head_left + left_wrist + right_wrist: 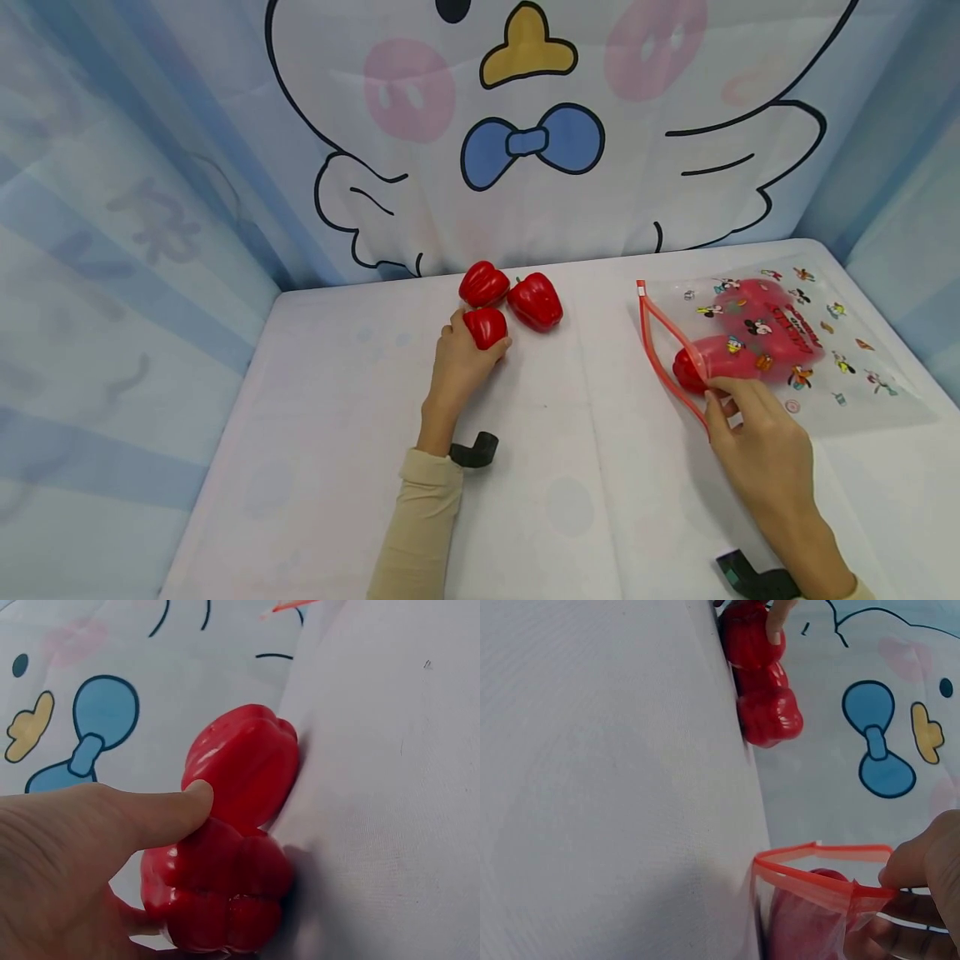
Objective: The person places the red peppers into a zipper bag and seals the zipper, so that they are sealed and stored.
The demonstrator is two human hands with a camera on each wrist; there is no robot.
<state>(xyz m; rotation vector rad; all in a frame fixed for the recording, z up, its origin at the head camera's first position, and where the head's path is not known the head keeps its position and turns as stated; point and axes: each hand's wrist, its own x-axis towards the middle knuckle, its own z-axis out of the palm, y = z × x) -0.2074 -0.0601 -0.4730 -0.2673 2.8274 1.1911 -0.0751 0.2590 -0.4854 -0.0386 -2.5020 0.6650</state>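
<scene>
My left hand grips a red bell pepper, thumb on one side and fingers on the other. Right behind it on the table lie two more red bell peppers, one at the back and one to the right. With thumb and fingers, my right hand pinches the red zip edge of a clear printed bag. The bag's mouth gapes toward the left, as the right wrist view also shows. Inside it are red peppers, blurred by the plastic; their number is hard to tell.
A white cloth covers the table. Behind it hangs a curtain with a cartoon figure and blue bow, and pale blue curtains stand at both sides. Each wrist carries a black camera mount.
</scene>
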